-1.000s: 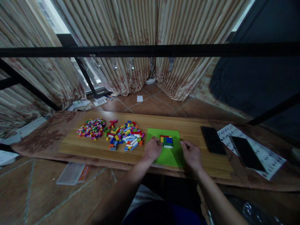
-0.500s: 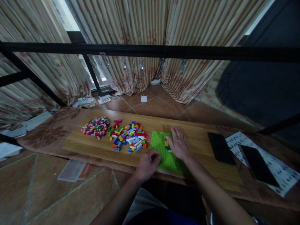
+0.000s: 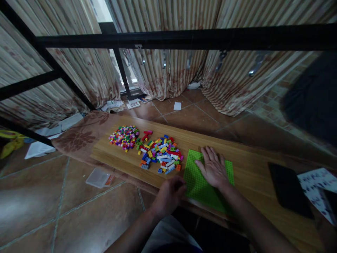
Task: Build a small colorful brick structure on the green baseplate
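Lime-green studded plastic baseplate (image 3: 195, 175) sits on brown wood board (image 3: 250, 168); on my feed R hand (image 3: 213, 168) is spread over it, L hand (image 3: 170, 195) curled by its edge, too dim to tell if pinching anything.

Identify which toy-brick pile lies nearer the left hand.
The pile of larger bricks, just beyond the left hand; the pile of tiny pieces lies farther off.

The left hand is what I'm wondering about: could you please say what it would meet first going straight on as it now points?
The left hand would probably first meet the left edge of the flat, bright green, studded baseplate; depth is unclear, so it may already be touching it.
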